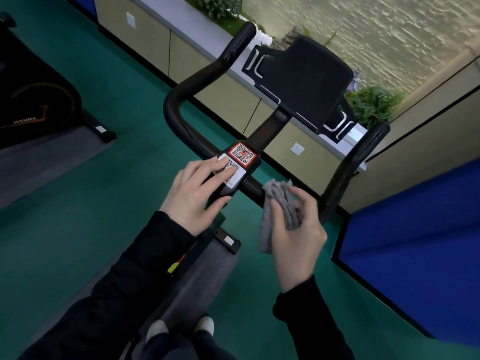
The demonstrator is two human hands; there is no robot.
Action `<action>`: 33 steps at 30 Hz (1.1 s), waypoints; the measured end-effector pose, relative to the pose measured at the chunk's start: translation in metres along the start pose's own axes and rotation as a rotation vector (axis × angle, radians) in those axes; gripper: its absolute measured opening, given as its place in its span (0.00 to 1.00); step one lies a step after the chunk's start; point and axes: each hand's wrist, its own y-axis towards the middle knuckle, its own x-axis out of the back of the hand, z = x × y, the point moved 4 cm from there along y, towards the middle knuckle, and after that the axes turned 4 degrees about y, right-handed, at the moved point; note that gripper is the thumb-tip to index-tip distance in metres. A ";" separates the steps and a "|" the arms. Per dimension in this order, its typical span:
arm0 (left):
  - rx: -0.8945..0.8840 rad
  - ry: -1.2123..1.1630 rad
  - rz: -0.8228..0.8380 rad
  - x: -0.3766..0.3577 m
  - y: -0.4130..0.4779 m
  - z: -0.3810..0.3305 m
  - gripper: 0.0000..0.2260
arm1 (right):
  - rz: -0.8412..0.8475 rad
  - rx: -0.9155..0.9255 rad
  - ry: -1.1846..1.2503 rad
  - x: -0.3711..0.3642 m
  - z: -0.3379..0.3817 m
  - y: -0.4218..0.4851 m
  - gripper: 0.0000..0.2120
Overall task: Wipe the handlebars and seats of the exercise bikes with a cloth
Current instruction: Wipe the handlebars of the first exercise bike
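Scanning from the left: a second bike [33,100] sits at the frame's edge on a grey mat [52,162], well apart from my work, with a wide strip of green floor [85,216] between. Next comes the handlebar [174,105]. Its left horn [233,45] curls up and away, with room all round it. My left hand [197,196] lies on the centre block [250,168], fingers straight across the white sticker [235,179], thumb along the block's near edge. It lies flat, no grip. Just past the fingertips is the red QR sticker [242,153], then the black console [304,81] on its stem. Right of the block is the cloth [278,190], grey and bunched, pinched between thumb and curled fingers of my right hand [301,237]. Its top edge meets the crossbar [253,189] and its tail hangs below the palm; I cannot tell how firmly it presses. The right horn [358,162] rises just beside that hand, untouched. It's tight over there: a blue panel [415,224] stands close behind the horn.
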 end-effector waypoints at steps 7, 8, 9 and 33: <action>-0.024 0.024 0.052 0.005 0.003 -0.001 0.22 | 0.249 -0.907 0.660 -0.030 -0.028 -0.075 0.14; -0.027 0.020 0.075 0.005 0.003 0.000 0.22 | 0.220 -1.067 0.771 -0.036 -0.031 -0.078 0.10; -0.034 0.017 0.097 0.006 0.004 0.000 0.22 | 0.175 -1.197 0.851 -0.042 -0.033 -0.078 0.10; -0.065 0.012 0.166 0.009 0.001 0.001 0.24 | 0.001 -1.272 1.224 -0.038 -0.037 -0.040 0.15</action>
